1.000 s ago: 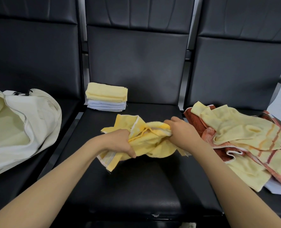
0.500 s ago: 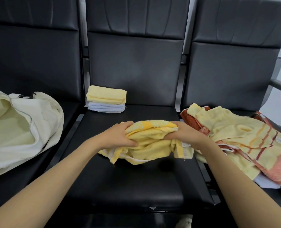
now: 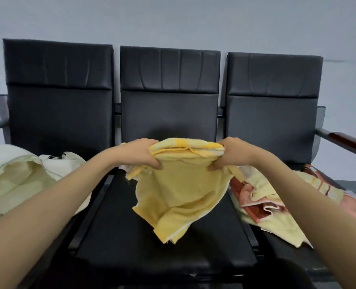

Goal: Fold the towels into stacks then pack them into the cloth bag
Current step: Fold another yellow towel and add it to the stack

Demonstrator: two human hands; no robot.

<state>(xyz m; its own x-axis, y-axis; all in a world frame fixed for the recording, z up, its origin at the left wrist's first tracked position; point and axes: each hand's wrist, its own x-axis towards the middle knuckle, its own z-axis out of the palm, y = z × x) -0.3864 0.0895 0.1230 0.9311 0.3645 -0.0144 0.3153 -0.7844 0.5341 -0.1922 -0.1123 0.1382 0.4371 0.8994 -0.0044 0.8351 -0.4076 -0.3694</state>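
A yellow towel (image 3: 179, 190) hangs in the air above the middle seat, bunched along its top edge. My left hand (image 3: 140, 152) grips the top left of it and my right hand (image 3: 229, 153) grips the top right. The cream cloth bag (image 3: 22, 180) lies open on the left seat. A loose pile of unfolded towels (image 3: 262, 197), yellow and orange-red, covers the right seat. The folded stack seen earlier is hidden behind the raised towel and my hands.
Three black padded chairs stand joined in a row, with the middle seat (image 3: 131, 236) under the towel. A metal armrest with a wooden top (image 3: 344, 140) juts out at the right. A grey wall rises behind.
Both hands have lifted the yellow towel off the middle seat and drawn apart, so it now hangs down. The view has tilted upward.
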